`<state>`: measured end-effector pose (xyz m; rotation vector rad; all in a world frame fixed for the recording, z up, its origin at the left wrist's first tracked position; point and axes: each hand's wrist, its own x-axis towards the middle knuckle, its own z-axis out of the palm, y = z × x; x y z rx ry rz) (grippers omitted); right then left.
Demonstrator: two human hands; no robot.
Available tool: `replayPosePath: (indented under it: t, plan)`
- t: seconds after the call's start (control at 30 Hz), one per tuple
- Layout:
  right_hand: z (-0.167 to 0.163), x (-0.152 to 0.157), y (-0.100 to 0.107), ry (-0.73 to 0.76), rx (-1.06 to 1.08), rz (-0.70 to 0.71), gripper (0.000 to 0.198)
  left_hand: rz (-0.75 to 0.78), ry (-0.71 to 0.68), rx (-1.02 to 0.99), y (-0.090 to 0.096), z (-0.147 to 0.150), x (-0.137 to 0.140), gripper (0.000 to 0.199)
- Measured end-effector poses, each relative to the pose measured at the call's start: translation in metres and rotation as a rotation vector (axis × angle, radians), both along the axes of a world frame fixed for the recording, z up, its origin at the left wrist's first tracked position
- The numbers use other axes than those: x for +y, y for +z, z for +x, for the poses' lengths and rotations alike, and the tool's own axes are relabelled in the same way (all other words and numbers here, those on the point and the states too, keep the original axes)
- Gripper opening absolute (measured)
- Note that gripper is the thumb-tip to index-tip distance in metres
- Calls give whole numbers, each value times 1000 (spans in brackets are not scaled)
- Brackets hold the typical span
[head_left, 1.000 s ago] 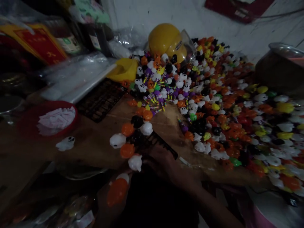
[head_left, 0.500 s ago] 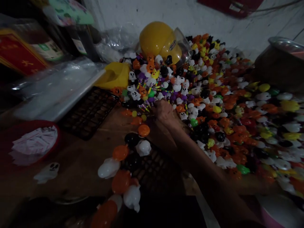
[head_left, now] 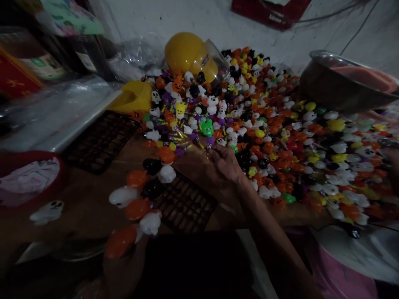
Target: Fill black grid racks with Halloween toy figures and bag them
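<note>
My right hand (head_left: 227, 162) is closed in a pinch on the patterned shaft of a green-headed toy stick (head_left: 207, 128), which stands upright above the table. Its purple collar shows just under the green head. At the bottom, my left hand (head_left: 124, 263) is dim and partly hidden below a bunch of toy sticks (head_left: 137, 209) with orange, white and black heads. Its fingers appear wrapped round the bunch's lower end. Beyond my right hand spreads a large heap of similar toys (head_left: 274, 137), some with yellow and purple patterned shafts.
Two black grid trays (head_left: 102, 143) lie on the wooden table, one partly behind the bunch. A red bowl (head_left: 59, 182) of paper slips and a loose white ghost toy (head_left: 47, 212) are left. A yellow helmet (head_left: 183, 52) and metal basin (head_left: 314, 85) stand behind.
My right hand has drawn back from the heap toward me, with the green-headed toy stick now in its fingers. The view has shifted right, and my left hand shows more clearly.
</note>
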<state>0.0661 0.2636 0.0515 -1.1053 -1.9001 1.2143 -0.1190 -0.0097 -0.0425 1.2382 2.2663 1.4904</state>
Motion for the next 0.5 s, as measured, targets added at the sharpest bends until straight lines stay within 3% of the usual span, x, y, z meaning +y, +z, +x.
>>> replayPosePath:
  t: [0.1, 0.23, 0.5]
  plan:
    - [2, -14, -12, 26, 57, -93, 28, -1, 14, 63, 8, -2, 2, 40]
    - [-12, -29, -31, -14, 85, -115, 26, -36, 54, 55, 16, 1, 4, 37]
    - [-43, -46, -52, 75, 175, -3, 31, -97, 166, -13, -7, 3, -7, 32]
